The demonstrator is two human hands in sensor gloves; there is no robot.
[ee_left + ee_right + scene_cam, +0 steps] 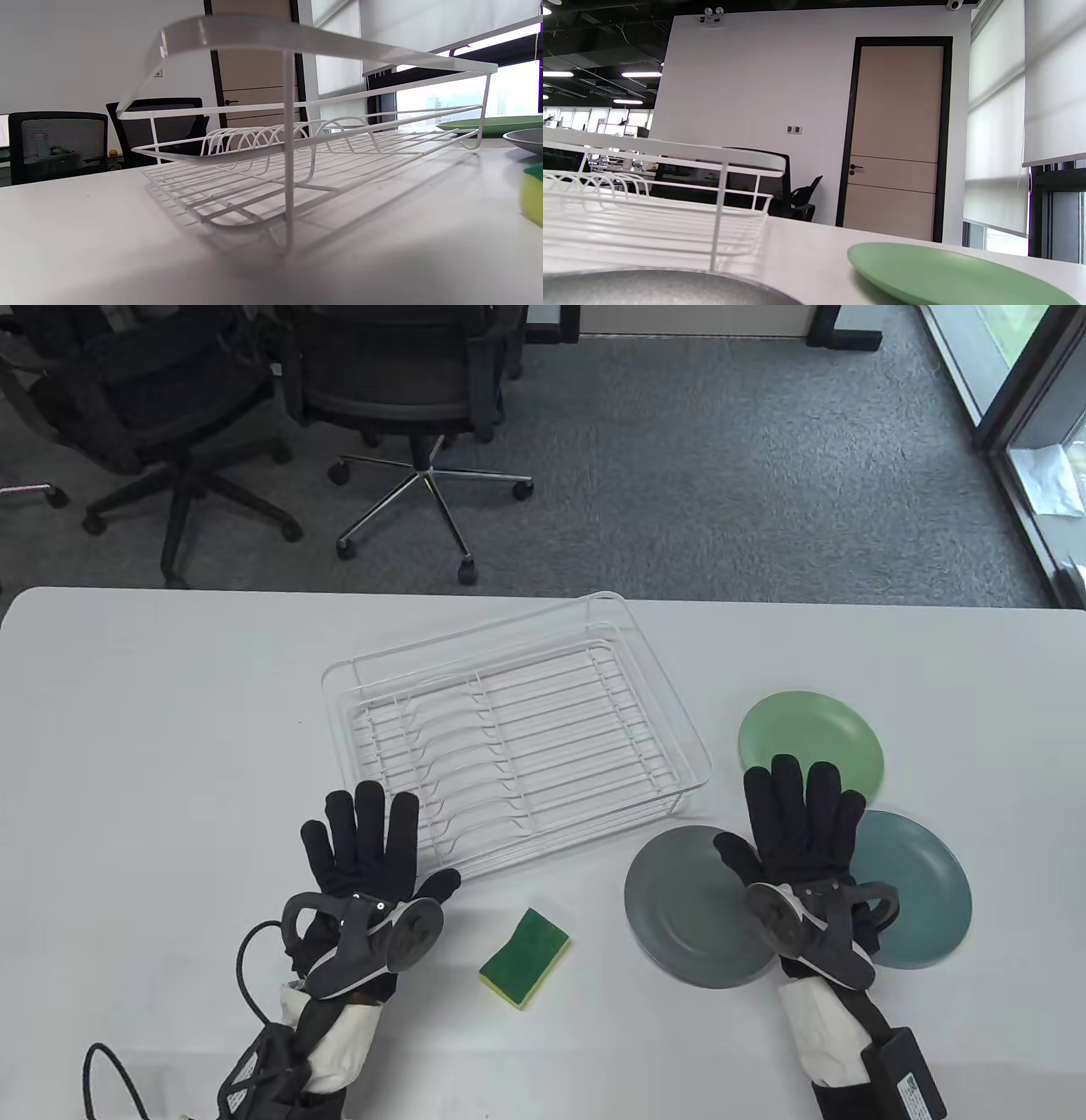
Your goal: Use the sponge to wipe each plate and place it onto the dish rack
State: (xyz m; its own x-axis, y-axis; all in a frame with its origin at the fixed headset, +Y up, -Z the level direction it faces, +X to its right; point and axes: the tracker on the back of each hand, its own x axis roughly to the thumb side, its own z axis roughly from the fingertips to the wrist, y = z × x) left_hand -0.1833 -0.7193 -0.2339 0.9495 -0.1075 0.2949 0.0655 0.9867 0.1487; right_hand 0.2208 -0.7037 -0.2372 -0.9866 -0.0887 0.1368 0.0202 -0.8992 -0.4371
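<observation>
A white wire dish rack (517, 738) (297, 169) (649, 199) stands empty at the table's middle. A green and yellow sponge (524, 958) (533, 192) lies in front of it. To the right lie three plates: a light green plate (810, 742) (492, 125) (950, 275), a grey plate (687, 912) (526, 140) (649, 288) and a teal plate (920, 882). My left hand (369, 840) lies flat and open at the rack's near left corner. My right hand (793, 814) rests open, fingers spread, over the spot where the plates meet. Neither hand holds anything.
Black office chairs (407, 398) stand on the carpet beyond the table's far edge (543, 595). Cables (246, 976) trail from my left wrist at the near edge. A glass door (1035, 415) is at the far right.
</observation>
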